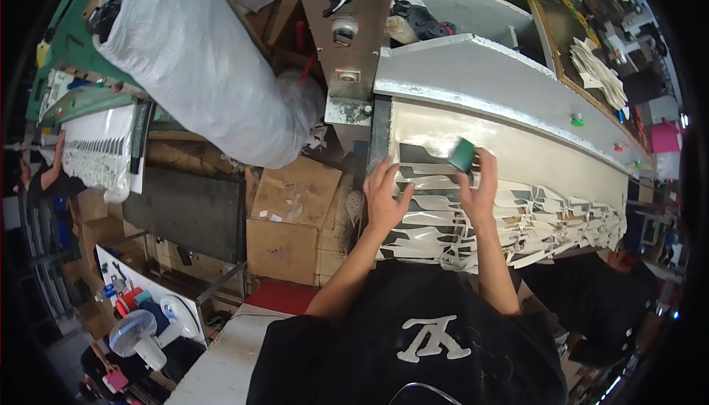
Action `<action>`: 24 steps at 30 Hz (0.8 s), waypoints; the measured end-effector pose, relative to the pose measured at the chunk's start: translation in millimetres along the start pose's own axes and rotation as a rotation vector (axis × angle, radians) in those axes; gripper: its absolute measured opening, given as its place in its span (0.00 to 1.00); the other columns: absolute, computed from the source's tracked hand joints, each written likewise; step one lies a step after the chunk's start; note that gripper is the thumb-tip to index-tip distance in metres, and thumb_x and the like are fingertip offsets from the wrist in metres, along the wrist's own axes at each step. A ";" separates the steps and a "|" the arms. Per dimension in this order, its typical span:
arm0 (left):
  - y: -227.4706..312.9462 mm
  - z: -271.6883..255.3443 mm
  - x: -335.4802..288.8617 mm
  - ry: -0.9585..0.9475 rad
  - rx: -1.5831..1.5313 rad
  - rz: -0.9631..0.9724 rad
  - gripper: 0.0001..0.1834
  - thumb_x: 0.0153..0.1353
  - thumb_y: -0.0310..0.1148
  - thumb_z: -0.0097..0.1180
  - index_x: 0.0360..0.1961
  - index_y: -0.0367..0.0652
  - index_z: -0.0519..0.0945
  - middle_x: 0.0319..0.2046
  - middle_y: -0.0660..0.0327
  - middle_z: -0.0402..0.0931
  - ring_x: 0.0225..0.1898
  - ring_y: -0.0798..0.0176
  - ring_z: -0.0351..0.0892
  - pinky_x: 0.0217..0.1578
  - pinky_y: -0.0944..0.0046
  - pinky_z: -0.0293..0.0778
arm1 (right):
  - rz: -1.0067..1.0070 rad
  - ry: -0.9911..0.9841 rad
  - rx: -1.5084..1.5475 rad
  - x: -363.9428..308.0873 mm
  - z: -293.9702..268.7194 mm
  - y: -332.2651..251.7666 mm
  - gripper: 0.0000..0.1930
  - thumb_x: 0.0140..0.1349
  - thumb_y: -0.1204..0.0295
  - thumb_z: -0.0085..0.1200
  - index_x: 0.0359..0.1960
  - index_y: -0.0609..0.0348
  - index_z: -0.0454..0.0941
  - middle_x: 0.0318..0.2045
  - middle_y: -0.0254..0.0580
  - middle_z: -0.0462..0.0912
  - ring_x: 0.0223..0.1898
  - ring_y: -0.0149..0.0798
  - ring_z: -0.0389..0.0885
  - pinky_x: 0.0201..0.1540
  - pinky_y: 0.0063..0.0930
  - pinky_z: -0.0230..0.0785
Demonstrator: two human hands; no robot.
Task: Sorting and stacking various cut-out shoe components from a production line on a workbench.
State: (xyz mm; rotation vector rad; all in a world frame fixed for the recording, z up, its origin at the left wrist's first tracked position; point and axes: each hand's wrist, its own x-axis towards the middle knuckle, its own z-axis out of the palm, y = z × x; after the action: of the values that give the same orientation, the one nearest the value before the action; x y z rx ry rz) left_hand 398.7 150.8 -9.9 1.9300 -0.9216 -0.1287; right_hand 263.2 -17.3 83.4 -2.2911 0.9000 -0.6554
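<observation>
The right hand (478,185) pinches a small green rectangular block (462,154) above a glossy cream sheet (517,148) with ragged cut strips; the left hand (384,199), at eight o'clock from the block, spreads its fingers wide by the sheet's left edge. A dark flat surface (417,155) shows through the gaps. Around the view: a steel control column (317,35) at twelve, a bulky white plastic-wrapped tube (196,65) at ten, a brown cardboard box (282,250) and a white fan (134,331) toward eight.

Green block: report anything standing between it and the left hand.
Nothing visible stands between the left hand and the green block in the right hand; the pale cut sheet lies beneath the gap.
</observation>
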 end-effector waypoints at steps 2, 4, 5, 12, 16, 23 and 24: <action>30.2 -10.9 13.9 0.017 -0.038 -0.007 0.30 0.63 0.41 0.71 0.63 0.39 0.79 0.69 0.48 0.74 0.73 0.41 0.68 0.71 0.43 0.58 | 0.095 0.290 0.470 -32.1 -9.3 14.4 0.33 0.63 0.84 0.67 0.69 0.59 0.67 0.54 0.48 0.77 0.56 0.44 0.82 0.59 0.37 0.78; 57.6 -29.3 29.9 0.005 -0.108 0.017 0.29 0.63 0.43 0.72 0.61 0.40 0.81 0.65 0.50 0.78 0.69 0.43 0.73 0.69 0.44 0.63 | 0.117 0.426 0.573 -46.9 -19.9 -18.6 0.37 0.64 0.85 0.68 0.71 0.61 0.61 0.57 0.45 0.77 0.57 0.37 0.80 0.57 0.31 0.77; 70.2 -31.0 38.4 -0.031 -0.132 0.027 0.29 0.63 0.43 0.72 0.61 0.40 0.81 0.65 0.50 0.78 0.69 0.43 0.73 0.69 0.44 0.63 | 0.166 0.471 0.655 -58.3 -23.6 -25.2 0.39 0.64 0.86 0.68 0.73 0.62 0.59 0.57 0.43 0.79 0.56 0.35 0.81 0.54 0.27 0.77; 128.8 -33.9 51.3 -0.502 -0.726 0.222 0.27 0.66 0.44 0.72 0.57 0.34 0.84 0.53 0.48 0.84 0.52 0.48 0.86 0.55 0.54 0.80 | 0.444 0.362 0.620 -115.7 -21.5 -65.5 0.20 0.70 0.79 0.65 0.62 0.63 0.76 0.46 0.32 0.83 0.38 0.21 0.80 0.36 0.16 0.71; 130.8 -26.7 41.5 -0.516 -0.756 0.117 0.22 0.66 0.41 0.70 0.52 0.36 0.85 0.46 0.50 0.85 0.44 0.46 0.86 0.47 0.54 0.80 | 0.454 0.248 0.590 -126.9 -12.3 -65.7 0.24 0.68 0.83 0.64 0.66 0.61 0.77 0.61 0.42 0.71 0.60 0.36 0.77 0.57 0.25 0.73; 90.5 -7.8 36.6 -0.655 -0.734 -0.247 0.16 0.80 0.38 0.55 0.47 0.35 0.86 0.33 0.54 0.87 0.36 0.65 0.84 0.40 0.61 0.78 | 0.459 0.041 0.418 -130.4 -32.9 -80.1 0.24 0.68 0.84 0.63 0.65 0.59 0.81 0.59 0.42 0.73 0.62 0.38 0.74 0.63 0.30 0.69; 77.4 3.4 36.1 -0.564 -0.797 -0.392 0.16 0.81 0.38 0.54 0.47 0.34 0.86 0.34 0.56 0.87 0.36 0.67 0.82 0.40 0.63 0.77 | 0.391 0.081 0.380 -131.6 -34.6 -73.8 0.24 0.73 0.84 0.57 0.70 0.62 0.71 0.68 0.37 0.79 0.57 0.26 0.77 0.59 0.21 0.71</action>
State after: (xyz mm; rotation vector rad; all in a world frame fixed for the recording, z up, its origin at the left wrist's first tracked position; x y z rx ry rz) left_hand 380.5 105.1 60.0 1.2917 -0.6660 -1.1383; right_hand 188.3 110.9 127.7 -1.7037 1.1157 -0.6796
